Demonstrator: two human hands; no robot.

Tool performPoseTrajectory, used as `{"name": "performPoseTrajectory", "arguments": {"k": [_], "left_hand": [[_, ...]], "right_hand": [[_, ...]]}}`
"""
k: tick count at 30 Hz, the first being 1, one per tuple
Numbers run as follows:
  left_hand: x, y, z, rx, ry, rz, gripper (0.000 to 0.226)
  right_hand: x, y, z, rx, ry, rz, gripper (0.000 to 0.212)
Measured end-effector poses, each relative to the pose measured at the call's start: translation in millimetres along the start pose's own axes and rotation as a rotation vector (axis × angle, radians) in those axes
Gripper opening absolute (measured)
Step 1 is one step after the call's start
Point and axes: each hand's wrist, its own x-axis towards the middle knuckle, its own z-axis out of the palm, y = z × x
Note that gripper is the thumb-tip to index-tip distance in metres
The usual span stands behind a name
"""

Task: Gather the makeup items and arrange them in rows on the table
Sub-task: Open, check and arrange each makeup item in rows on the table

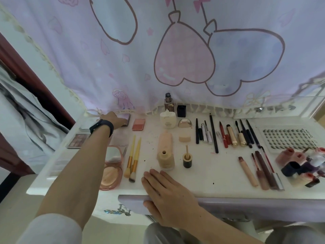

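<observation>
White table (211, 173) holds open compact (110, 173); right hand (167, 196) lies spread, left hand (112, 118) grip unclear.

Left hand (112, 118) on far palette (127, 120), right hand (167, 194) on table (219, 175)

Soft even daylight, wide-angle bending at edges

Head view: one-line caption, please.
Left hand touches a palette at the table's back edge; right hand rests flat beside two yellow brushes.
</observation>
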Motion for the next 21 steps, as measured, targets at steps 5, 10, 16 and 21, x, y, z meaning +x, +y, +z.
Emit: {"name": "performPoseTrajectory", "arguments": {"k": [5, 10, 16, 21], "left_hand": [[6.1, -3.6, 10.5, -0.045, 0.009, -0.017, 0.102], [2.4, -3.0, 10.9, -0.074, -0.007, -0.016, 0.103], [-17.8, -3.0, 0.2, -0.337, 0.066, -0.110, 0.126], [-46.0, -16.1, -30.5, -0.620, 0.159, -0.023, 0.119]], "right_hand": [[0.2, -0.7, -0.7, 0.001, -0.002, 0.002, 0.057], [-0.3, -0.7, -2.7, 0.005, -0.022, 0.001, 0.058], [-0.1, -0.2, -2.4, 0.007, -0.017, -0.008, 0.058], [0.2, -0.1, -1.6, 0.002, 0.009, -0.015, 0.058]]}}
